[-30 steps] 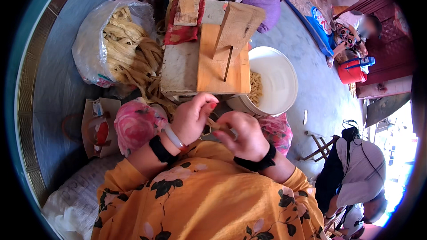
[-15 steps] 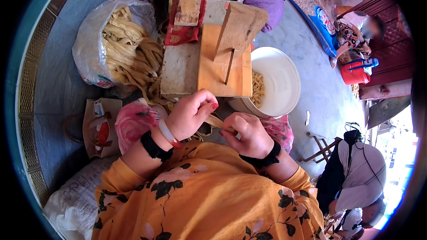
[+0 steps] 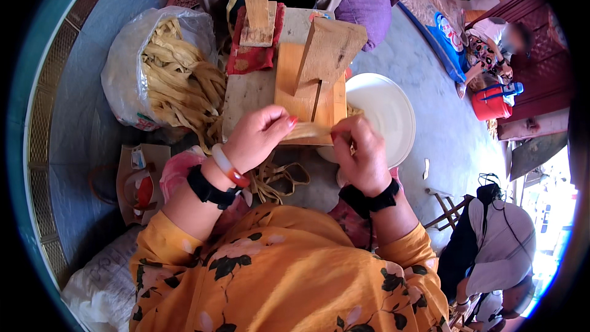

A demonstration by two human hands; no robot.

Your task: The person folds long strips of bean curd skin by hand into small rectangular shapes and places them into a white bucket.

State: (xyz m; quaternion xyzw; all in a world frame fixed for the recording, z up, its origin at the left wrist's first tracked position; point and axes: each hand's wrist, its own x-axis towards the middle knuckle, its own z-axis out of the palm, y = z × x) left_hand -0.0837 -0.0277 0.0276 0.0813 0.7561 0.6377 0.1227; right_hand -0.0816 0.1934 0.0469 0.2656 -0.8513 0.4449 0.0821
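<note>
A flat tan strip (image 3: 312, 130) is stretched between my two hands, just over the near edge of a wooden board (image 3: 284, 107). My left hand (image 3: 252, 138) pinches one end between thumb and finger, and my right hand (image 3: 365, 157) grips the other end with curled fingers. Standing on the board, just beyond my hands, is an upright wooden piece (image 3: 332, 52), with a narrow dark slot in front of it. More tan strips (image 3: 276, 181) hang in loops below my left hand. A white bucket (image 3: 396, 123) stands beside the board; tan pieces show partly inside it.
A plastic bag (image 3: 123, 80) stuffed with tan strips stands at the left, above a paper bag (image 3: 126, 178). Across the worktable (image 3: 243, 95) sits another person, near a second wooden block (image 3: 258, 15) on red cloth. Other people and a red container (image 3: 491, 103) are at the right.
Both hands have moved forward, up to the board's near edge. They have spread apart, and the strip is now drawn out between them. The hands across the table have shifted slightly.
</note>
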